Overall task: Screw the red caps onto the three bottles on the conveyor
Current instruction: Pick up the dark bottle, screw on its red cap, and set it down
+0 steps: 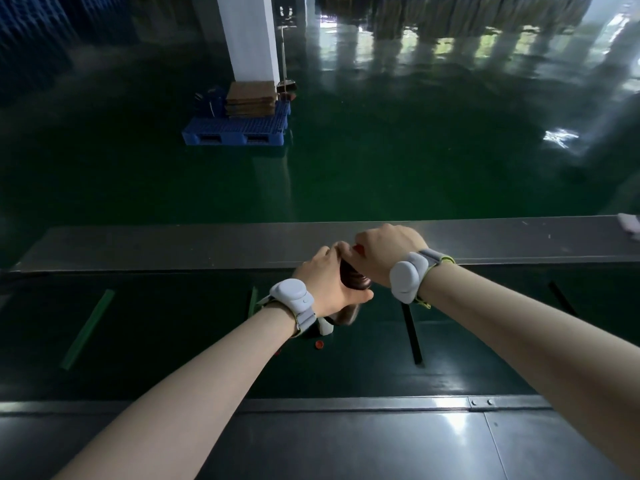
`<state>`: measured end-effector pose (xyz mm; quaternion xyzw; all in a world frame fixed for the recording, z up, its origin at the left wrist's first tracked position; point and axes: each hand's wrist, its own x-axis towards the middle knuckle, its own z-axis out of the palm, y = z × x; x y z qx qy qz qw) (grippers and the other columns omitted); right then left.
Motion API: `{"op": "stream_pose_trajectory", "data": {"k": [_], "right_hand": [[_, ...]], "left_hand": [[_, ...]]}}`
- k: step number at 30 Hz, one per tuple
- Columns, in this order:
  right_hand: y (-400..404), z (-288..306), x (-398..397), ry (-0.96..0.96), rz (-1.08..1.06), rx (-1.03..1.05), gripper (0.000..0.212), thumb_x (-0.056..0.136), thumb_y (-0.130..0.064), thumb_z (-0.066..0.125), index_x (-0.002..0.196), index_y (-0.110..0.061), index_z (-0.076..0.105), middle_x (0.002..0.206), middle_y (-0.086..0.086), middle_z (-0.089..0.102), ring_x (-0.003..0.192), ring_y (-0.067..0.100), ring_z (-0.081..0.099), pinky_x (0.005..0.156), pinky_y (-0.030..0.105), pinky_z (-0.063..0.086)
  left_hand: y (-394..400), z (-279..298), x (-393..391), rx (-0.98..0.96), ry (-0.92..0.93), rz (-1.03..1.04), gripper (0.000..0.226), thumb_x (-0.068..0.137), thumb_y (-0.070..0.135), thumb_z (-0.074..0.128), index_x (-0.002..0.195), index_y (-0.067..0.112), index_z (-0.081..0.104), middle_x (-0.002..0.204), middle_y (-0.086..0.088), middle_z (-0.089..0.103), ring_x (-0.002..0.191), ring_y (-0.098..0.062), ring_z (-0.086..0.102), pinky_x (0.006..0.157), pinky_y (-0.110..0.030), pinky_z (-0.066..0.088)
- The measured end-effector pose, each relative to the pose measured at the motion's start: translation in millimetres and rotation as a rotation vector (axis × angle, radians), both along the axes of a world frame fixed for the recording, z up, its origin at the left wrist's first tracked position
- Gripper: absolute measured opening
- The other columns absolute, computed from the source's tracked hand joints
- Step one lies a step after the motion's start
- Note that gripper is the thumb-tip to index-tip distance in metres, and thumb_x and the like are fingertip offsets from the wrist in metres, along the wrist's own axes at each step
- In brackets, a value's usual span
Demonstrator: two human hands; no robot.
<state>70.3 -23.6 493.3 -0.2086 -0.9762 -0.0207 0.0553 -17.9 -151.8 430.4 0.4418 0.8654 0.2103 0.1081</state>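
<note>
My left hand [329,284] grips a dark brown bottle [353,280], held up above the dark green conveyor belt [346,368]. My right hand [384,254] is closed over the bottle's top, where a sliver of a red cap [358,250] shows between the fingers. Part of another bottle [346,315] with a white label [326,328] lies on the belt just under my left wrist, mostly hidden. A loose red cap [319,344] rests on the belt below it. A second small red spot [276,353] peeks out beside my left forearm.
The belt runs left to right between a grey far rail [207,244] and a near metal rail [346,405]. Green strips [88,329] and a black cleat [412,337] cross the belt. Beyond lies a glossy green floor with a blue pallet [235,128] carrying cardboard.
</note>
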Motion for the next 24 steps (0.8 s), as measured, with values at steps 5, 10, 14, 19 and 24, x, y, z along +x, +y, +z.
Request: {"op": "stream_pose_trajectory", "data": {"k": [5, 10, 14, 19, 24], "right_hand": [[27.9, -11.5, 7.2, 0.016, 0.035, -0.107, 0.051, 0.093, -0.07, 0.042, 0.085, -0.023, 0.058, 0.074, -0.003, 0.064, 0.065, 0.025, 0.063, 0.055, 0.032, 0.044], [52.3, -26.6, 7.6, -0.124, 0.083, -0.216, 0.028, 0.092, -0.049, 0.056, 0.096, -0.022, 0.064, 0.091, -0.001, 0.069, 0.079, 0.026, 0.067, 0.064, 0.036, 0.055], [73.9, -45.6, 5.7, -0.199, 0.073, -0.246, 0.029, 0.093, -0.045, 0.059, 0.092, -0.018, 0.068, 0.087, 0.002, 0.07, 0.078, 0.028, 0.068, 0.06, 0.033, 0.054], [97.7, -88.5, 3.0, -0.302, 0.05, -0.213, 0.034, 0.094, -0.049, 0.058, 0.085, -0.018, 0.067, 0.075, -0.001, 0.064, 0.067, 0.025, 0.062, 0.053, 0.027, 0.037], [125.4, -153.8, -0.6, -0.407, 0.04, -0.269, 0.022, 0.096, -0.038, 0.057, 0.089, -0.018, 0.064, 0.083, -0.001, 0.065, 0.074, 0.024, 0.064, 0.059, 0.03, 0.043]], "left_hand": [[26.8, -17.9, 0.0, -0.004, -0.103, -0.01, 0.069, 0.064, 0.077, 0.08, 0.111, 0.036, 0.051, 0.107, 0.008, 0.059, 0.091, -0.02, 0.067, 0.076, -0.041, 0.059], [48.1, -41.6, 3.2, -0.015, -0.165, 0.017, 0.069, 0.062, 0.076, 0.082, 0.113, 0.043, 0.047, 0.113, 0.012, 0.059, 0.094, -0.019, 0.066, 0.078, -0.038, 0.058], [66.8, -65.0, 6.1, -0.046, -0.195, 0.001, 0.071, 0.063, 0.076, 0.079, 0.119, 0.046, 0.047, 0.117, 0.016, 0.058, 0.097, -0.017, 0.066, 0.08, -0.038, 0.058], [91.6, -100.2, 5.4, -0.121, -0.216, -0.034, 0.073, 0.076, 0.067, 0.08, 0.137, 0.041, 0.052, 0.128, 0.015, 0.06, 0.101, -0.014, 0.063, 0.076, -0.031, 0.051], [101.4, -148.7, -5.2, -0.186, -0.238, -0.027, 0.053, 0.093, 0.046, 0.076, 0.14, 0.035, 0.056, 0.137, 0.01, 0.06, 0.111, -0.017, 0.067, 0.081, -0.035, 0.055]]}}
